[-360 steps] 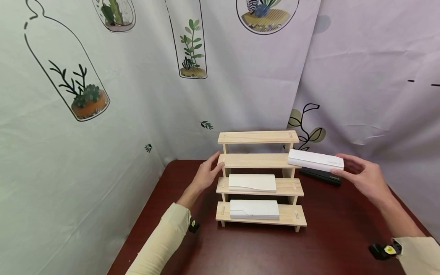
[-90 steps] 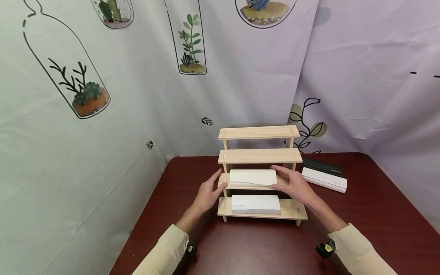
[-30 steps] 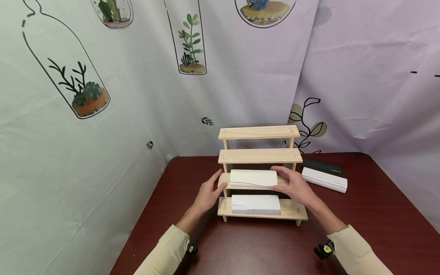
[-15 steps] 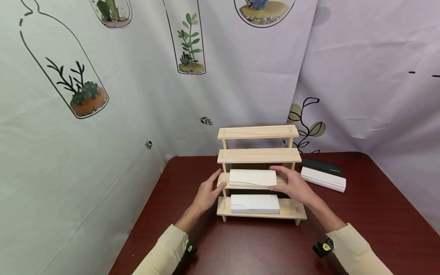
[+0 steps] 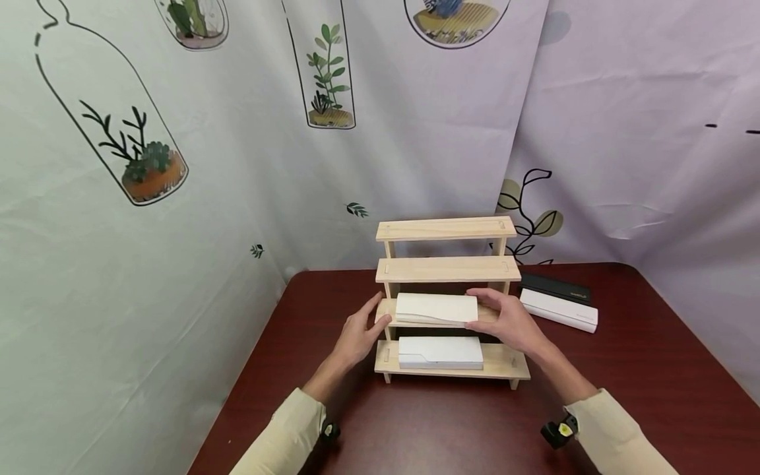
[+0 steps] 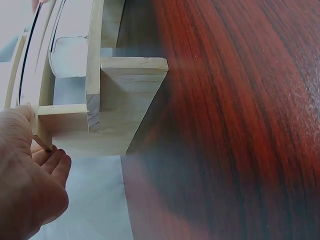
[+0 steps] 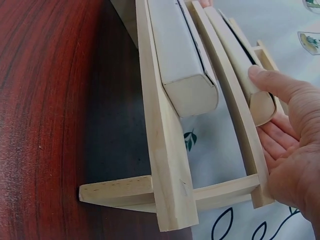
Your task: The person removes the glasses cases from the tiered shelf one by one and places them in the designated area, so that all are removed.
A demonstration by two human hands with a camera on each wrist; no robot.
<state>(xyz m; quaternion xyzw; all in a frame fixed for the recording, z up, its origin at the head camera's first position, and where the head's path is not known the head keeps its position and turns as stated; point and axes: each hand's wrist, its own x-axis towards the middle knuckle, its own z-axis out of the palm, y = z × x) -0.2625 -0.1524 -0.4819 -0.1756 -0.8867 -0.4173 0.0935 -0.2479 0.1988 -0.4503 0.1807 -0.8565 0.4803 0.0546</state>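
A four-tier wooden display rack [image 5: 448, 269] stands on the table. On its second tier from the bottom lies a cream glasses case [image 5: 436, 307]; my right hand [image 5: 510, 322] grips its right end. In the right wrist view the thumb is on top of that case and the fingers are beneath its end. My left hand [image 5: 356, 336] holds the left end of the same tier, and the left wrist view shows fingers [image 6: 55, 165] under the board. A white glasses case [image 5: 441, 353] rests on the bottom tier, touched by neither hand.
Right of the rack, a white glasses case [image 5: 559, 311] lies on the dark red table [image 5: 641, 382], with a black case [image 5: 555, 288] just behind it. The two upper tiers bear nothing. A printed cloth [image 5: 439, 165] hangs close behind the rack.
Twelve seconds ago my right hand held a white case in the air; it now lies on the table by the black one. Over the last three seconds both hands have barely moved.
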